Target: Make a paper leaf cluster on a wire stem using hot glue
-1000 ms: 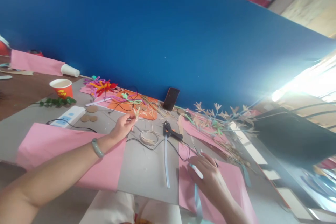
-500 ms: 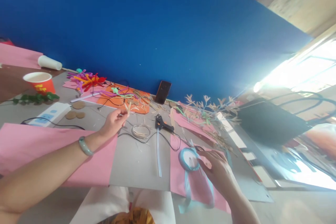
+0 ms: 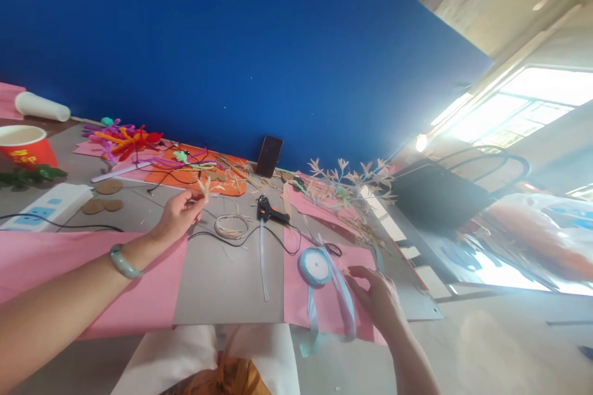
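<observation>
My left hand (image 3: 178, 216) reaches over the grey table and pinches a small pale dried flower sprig (image 3: 204, 187) between thumb and fingers; a green bangle (image 3: 123, 262) sits on that wrist. My right hand (image 3: 377, 299) rests on a pink paper sheet (image 3: 327, 302) at the near right, fingers curled on a strand of light blue ribbon (image 3: 346, 305). The ribbon runs to its round spool (image 3: 314, 266), which lies flat just left of the hand.
A black glue gun (image 3: 271, 212) with a clear glue stick (image 3: 263, 257) and a wire coil (image 3: 231, 226) lie mid-table. Farther off are a phone (image 3: 269, 156), dried branches (image 3: 347, 182), pipe cleaners (image 3: 123, 139), a red cup (image 3: 25, 145) and a power strip (image 3: 44, 208).
The view swung right. My right hand pulled out the blue ribbon and spool, then set the spool flat on the pink sheet. My left hand kept holding the sprig.
</observation>
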{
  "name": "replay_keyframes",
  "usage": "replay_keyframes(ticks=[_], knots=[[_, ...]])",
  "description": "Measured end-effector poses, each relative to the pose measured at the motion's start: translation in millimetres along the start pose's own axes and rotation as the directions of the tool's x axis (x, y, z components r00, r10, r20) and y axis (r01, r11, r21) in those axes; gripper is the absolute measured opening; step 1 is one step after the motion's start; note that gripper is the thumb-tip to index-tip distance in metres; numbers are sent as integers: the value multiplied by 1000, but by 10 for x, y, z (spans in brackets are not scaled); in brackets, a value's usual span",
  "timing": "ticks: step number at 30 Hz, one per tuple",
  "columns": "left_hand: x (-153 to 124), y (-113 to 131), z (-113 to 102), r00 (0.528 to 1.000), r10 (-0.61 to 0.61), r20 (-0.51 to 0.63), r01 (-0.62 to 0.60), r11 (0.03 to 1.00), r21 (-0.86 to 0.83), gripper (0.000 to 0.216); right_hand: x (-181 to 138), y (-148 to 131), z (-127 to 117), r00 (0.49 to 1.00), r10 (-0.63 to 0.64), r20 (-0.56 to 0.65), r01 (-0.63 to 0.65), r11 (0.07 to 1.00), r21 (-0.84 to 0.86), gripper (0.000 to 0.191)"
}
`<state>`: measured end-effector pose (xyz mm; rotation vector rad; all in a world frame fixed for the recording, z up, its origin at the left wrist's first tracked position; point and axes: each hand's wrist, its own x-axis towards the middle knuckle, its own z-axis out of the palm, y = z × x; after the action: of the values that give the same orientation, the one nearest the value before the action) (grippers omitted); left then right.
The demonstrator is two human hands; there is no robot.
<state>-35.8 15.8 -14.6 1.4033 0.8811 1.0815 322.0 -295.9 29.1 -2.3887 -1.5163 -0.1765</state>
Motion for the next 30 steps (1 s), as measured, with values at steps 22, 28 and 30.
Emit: replay_keyframes(ticks=[22,28,30], knots=[[9,-7,7,999,23,22,-24,1000,19,34,774,-101,25,971,133,197,-195,921,338,29],[-51,47,39,999,25,26,-25,1000,10,32,643,-517,-304,929,170,328,-369,391,843,37],[-86,81,55,998,33,51,-32,999,-15,33,551,-755,-407,923,130,363,-386,313,868,36]])
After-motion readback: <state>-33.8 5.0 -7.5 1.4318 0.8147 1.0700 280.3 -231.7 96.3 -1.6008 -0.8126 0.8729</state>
